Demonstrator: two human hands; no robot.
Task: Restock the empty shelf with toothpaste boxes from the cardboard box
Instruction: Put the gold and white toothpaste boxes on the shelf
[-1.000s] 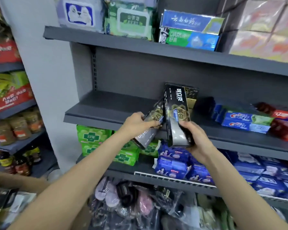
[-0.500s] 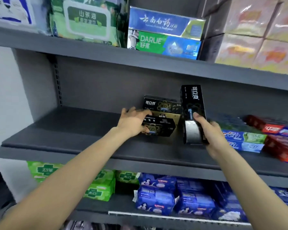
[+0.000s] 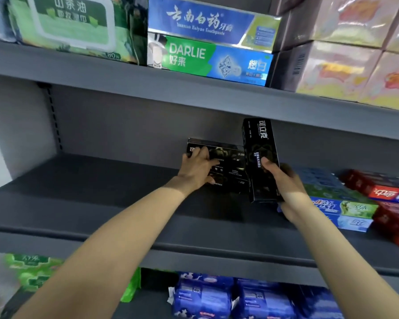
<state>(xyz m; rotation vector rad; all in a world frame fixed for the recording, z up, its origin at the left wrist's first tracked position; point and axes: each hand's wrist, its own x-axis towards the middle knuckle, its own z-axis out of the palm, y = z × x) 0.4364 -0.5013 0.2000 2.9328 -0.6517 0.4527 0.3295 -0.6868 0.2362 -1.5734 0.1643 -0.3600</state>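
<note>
The grey middle shelf (image 3: 90, 199) is bare on its left half. Black toothpaste boxes (image 3: 230, 162) lie stacked flat near the back wall at the shelf's middle. My left hand (image 3: 197, 168) rests on the front of that stack, fingers spread over the top box. My right hand (image 3: 280, 180) grips another black toothpaste box (image 3: 260, 157) by its lower end and holds it upright, just right of the stack. The cardboard box is out of view.
Blue-green toothpaste boxes (image 3: 346, 208) and red ones (image 3: 387, 194) fill the shelf's right end. The shelf above carries wet wipes (image 3: 72, 26), a Darlie toothpaste box (image 3: 210, 61) and pink packs (image 3: 355, 47). Below are green packs (image 3: 30, 270) and blue packs (image 3: 203, 295).
My left hand pushed its black boxes back onto the shelf and flattened them into a stack. My right hand carried its upright box closer to the stack. The view moved closer.
</note>
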